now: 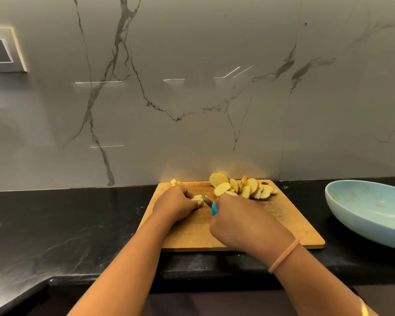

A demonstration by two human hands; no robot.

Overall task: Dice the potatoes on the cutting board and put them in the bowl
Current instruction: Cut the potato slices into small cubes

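Observation:
A wooden cutting board (290,224) lies on the black counter. A pile of round potato slices (242,187) covers its far right part. My left hand (176,205) holds a pale potato piece (197,197) down on the board, fingers curled over it. My right hand (242,222) grips a knife with a blue handle (214,208); its blade (206,200) rests against the potato piece. A few small potato bits (176,183) lie at the board's far left corner. A light blue bowl (369,215) stands to the right of the board, with nothing visible inside.
The black counter (66,224) runs left and right of the board, with its front edge near my forearms. A grey marble wall (192,99) rises right behind the board. A switch panel (2,50) is mounted on the wall at far left.

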